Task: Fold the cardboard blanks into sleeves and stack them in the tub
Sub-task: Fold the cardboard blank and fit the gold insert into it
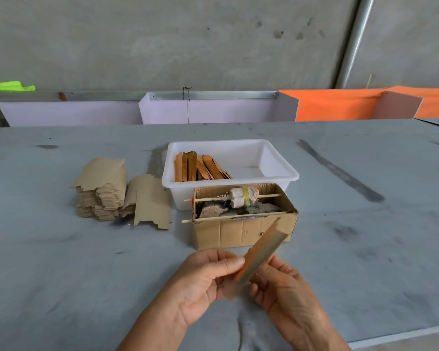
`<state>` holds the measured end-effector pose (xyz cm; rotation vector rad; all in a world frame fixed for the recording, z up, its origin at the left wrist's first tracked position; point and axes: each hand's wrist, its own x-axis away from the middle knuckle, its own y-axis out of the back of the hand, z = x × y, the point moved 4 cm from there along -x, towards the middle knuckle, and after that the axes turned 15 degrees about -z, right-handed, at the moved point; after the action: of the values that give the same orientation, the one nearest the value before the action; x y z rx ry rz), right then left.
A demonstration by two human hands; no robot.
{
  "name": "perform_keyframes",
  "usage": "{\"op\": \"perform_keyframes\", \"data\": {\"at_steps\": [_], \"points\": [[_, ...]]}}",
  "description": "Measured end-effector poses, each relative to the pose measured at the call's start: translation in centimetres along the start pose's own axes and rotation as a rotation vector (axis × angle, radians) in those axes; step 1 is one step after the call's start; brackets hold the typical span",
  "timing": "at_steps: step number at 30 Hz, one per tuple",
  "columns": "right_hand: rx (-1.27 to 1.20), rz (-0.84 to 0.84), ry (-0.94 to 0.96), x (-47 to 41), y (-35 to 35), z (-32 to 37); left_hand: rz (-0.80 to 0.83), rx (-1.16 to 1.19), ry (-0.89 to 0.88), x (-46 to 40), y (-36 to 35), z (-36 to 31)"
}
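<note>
I hold a folded cardboard sleeve [260, 252] over the near part of the table, tilted up to the right and blurred by motion. My left hand [200, 282] pinches its lower end between thumb and fingers. My right hand [287, 292] grips the same end from the right with curled fingers. The white tub [279, 168] stands at mid table with several orange-brown folded sleeves [200, 167] leaning in its left half. A stack of flat brown cardboard blanks [102, 191] lies left of the tub, with loose blanks [151, 201] leaning against it.
A small open cardboard box [241, 233] stands in front of the tub, holding dark lumps, a taped grey bundle and two thin sticks laid across its top. White and orange panels [335, 105] line the far edge. The table edge runs close at lower right.
</note>
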<state>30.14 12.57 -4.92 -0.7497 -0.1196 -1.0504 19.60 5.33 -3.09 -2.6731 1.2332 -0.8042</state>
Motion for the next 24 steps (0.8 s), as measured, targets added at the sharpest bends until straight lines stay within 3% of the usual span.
{"op": "perform_keyframes", "data": {"at_steps": [13, 24], "points": [[-0.118, 0.019, -0.057, 1.0, 0.2, 0.2, -0.196, -0.171, -0.252, -0.1, 0.7, -0.7], [0.075, -0.025, 0.058, 0.9, -0.2, 0.5, -0.203, -0.362, -0.407, 0.2, 0.2, -1.4]]}}
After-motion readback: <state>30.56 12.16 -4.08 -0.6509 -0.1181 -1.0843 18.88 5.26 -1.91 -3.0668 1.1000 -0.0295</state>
